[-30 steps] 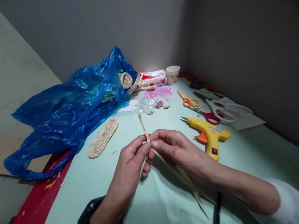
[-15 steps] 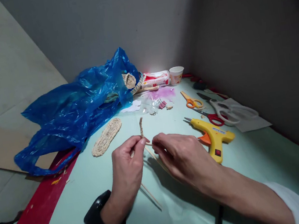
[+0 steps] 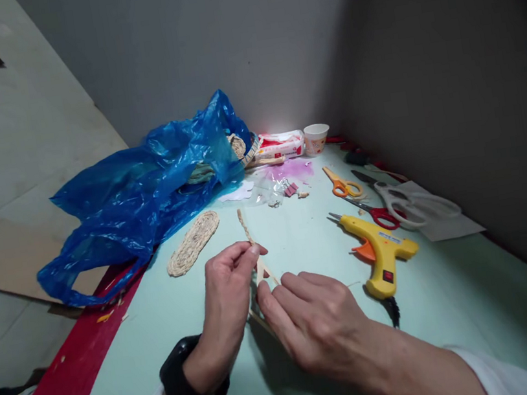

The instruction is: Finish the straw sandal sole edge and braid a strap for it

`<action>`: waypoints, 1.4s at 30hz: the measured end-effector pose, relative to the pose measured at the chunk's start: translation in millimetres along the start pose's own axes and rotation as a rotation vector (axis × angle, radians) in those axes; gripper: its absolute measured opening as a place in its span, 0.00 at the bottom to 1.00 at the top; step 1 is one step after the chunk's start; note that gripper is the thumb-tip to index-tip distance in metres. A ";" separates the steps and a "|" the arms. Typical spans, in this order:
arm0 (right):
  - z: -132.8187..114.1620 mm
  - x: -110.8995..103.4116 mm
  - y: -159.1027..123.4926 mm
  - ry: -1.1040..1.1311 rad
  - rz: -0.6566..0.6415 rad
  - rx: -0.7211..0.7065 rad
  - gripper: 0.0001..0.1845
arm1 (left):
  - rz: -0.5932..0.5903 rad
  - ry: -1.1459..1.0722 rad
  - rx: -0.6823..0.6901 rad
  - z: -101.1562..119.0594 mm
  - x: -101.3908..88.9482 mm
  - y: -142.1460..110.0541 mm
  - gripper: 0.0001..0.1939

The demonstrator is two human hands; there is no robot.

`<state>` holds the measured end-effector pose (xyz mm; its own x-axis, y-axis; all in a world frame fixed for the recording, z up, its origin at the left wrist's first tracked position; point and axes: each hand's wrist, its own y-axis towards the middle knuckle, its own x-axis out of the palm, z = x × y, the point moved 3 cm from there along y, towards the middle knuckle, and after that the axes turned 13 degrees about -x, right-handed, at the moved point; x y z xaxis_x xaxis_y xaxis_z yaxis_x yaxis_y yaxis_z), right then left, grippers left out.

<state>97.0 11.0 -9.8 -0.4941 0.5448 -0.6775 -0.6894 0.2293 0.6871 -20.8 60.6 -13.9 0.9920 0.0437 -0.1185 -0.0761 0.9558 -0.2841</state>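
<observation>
Between thumb and forefinger, my left hand (image 3: 230, 287) pinches a thin straw-coloured braid (image 3: 244, 225), whose finished end sticks up above the fingertips. Loose strands (image 3: 263, 272) spread below that pinch. My right hand (image 3: 309, 312) is closed on the strands just beneath and to the right, its fingertips partly hidden. To the left of the braid lies a flat oval coil of woven straw braid (image 3: 193, 243) on the pale green tabletop (image 3: 166, 342). A black band is on my left wrist.
A yellow glue gun (image 3: 379, 250) lies at right, beside orange scissors (image 3: 342, 183), red-handled scissors (image 3: 378, 215) and large white-handled scissors (image 3: 407, 207). A blue plastic bag (image 3: 143, 181) covers the back left. A paper cup (image 3: 317, 139) and pink clips (image 3: 290, 189) are farther back.
My right hand has moved down and left, closer to my left hand, drawing strands downward. The braid's tip leans more to the left. The whole view has shifted slightly.
</observation>
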 end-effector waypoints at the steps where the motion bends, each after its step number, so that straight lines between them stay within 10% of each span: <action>1: -1.7 2.3 -0.6 0.011 -0.001 -0.004 0.13 | -0.027 -0.021 -0.022 -2.0 0.7 0.3 0.09; 7: -2.5 6.3 -2.4 0.163 -0.061 0.061 0.13 | -0.142 -0.125 -0.113 -11.8 0.6 2.0 0.11; 15: 60.4 1.2 -11.8 0.966 0.090 0.921 0.15 | -0.294 0.087 -0.036 -3.9 10.3 -5.3 0.11; 30: 81.5 15.0 -26.8 1.152 0.491 1.256 0.15 | -0.321 0.169 -0.053 -7.8 17.6 -23.0 0.12; 42: 77.4 2.0 -18.3 1.434 0.431 1.120 0.14 | -0.153 0.150 0.008 -3.7 5.5 -31.3 0.14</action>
<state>149.6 70.4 -3.4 -0.9392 -0.1676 0.2998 -0.0823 0.9572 0.2774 -13.4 29.9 -9.2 0.9658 -0.1448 -0.2150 0.0752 0.9503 -0.3021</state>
